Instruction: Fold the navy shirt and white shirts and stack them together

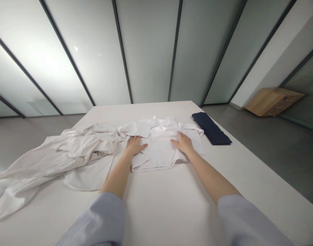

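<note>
A white shirt-like garment (160, 150) lies spread on the table in front of me, its near edge fairly straight and its far part rumpled. My left hand (135, 145) rests palm down at its left side, fingers apart and thumb pointing inward. On the right part of the cloth lies my right hand (183, 143), also flat with the fingers spread. Neither hand grips anything. To the left, a loose heap of white cloth (82, 147) reaches close to my left hand; whether it joins the garment I cannot tell.
The white table (169, 205) carries a folded dark navy cloth (211, 129) near its right edge. The left heap hangs toward the table's left edge. Frosted glass panels (148, 51) stand behind, and a wooden cabinet (273, 101) is on the floor at right.
</note>
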The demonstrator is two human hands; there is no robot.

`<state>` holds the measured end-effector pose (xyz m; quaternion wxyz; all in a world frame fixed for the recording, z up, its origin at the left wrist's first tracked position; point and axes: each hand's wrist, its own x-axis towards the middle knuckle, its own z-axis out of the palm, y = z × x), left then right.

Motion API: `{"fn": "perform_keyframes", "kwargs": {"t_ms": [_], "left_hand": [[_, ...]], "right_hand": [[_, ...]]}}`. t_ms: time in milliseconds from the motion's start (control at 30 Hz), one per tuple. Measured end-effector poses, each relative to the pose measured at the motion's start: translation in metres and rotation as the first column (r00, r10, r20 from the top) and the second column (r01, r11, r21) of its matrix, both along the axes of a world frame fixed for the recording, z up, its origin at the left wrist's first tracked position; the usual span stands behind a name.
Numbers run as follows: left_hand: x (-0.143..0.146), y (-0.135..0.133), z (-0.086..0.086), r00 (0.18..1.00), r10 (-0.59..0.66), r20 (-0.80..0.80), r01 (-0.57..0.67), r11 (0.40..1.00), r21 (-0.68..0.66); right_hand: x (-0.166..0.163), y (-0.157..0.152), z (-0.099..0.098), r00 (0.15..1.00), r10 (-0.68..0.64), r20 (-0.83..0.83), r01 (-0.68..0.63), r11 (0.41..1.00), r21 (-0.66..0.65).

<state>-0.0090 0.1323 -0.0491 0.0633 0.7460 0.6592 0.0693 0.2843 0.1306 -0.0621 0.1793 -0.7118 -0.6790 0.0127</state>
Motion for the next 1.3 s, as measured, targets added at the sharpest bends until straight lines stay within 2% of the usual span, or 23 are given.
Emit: {"fn": "perform_keyframes", "kwargs": {"t_ms": [100,200,467,667,800,900,967,1033,1100,1200,1300], "left_hand": [[-0.001,-0.002,0.005,0.999,-0.007,-0.044,0.003,0.997,-0.08],[-0.001,-0.004,0.014,0.994,-0.096,-0.049,0.085,0.979,-0.186],[-0.001,-0.012,0.034,0.944,-0.328,-0.033,0.285,0.864,-0.415],[0.007,-0.033,0.048,0.919,-0.389,-0.059,0.314,0.815,-0.488],[0.006,-0.047,0.049,0.899,-0.436,-0.044,0.354,0.78,-0.516],[0.004,-0.051,0.045,0.891,-0.452,-0.047,0.377,0.792,-0.48],[0.006,-0.049,0.042,0.914,-0.401,-0.06,0.354,0.861,-0.366],[0.01,-0.042,0.038,0.947,-0.314,-0.072,0.295,0.935,-0.195],[0.016,-0.035,0.032,0.961,-0.265,-0.084,0.259,0.963,-0.072],[0.024,-0.024,0.019,0.963,-0.244,-0.112,0.242,0.97,-0.032],[0.026,-0.014,0.006,0.98,-0.148,-0.136,0.148,0.989,-0.01]], "right_hand": [[0.007,0.002,0.006,0.998,-0.047,-0.052,0.044,0.998,-0.053],[0.013,0.004,0.011,0.99,-0.111,-0.087,0.104,0.992,-0.076],[0.037,0.023,0.019,0.974,-0.165,-0.158,0.14,0.977,-0.159],[0.052,0.053,0.016,0.996,-0.068,-0.062,0.054,0.979,-0.199],[0.067,0.067,0.009,1.0,0.006,0.004,-0.005,0.985,-0.17],[0.068,0.069,0.01,0.999,0.018,0.042,-0.012,0.992,-0.128],[0.058,0.063,0.016,0.997,0.011,0.081,-0.006,0.999,-0.053],[0.04,0.05,0.022,0.992,0.021,0.122,-0.022,1.0,0.004],[0.016,0.033,0.026,0.982,0.106,0.158,-0.1,0.994,-0.043],[-0.017,0.007,0.022,0.95,0.233,0.209,-0.199,0.965,-0.172],[-0.029,-0.003,0.011,0.944,0.231,0.237,-0.183,0.961,-0.207]]}}
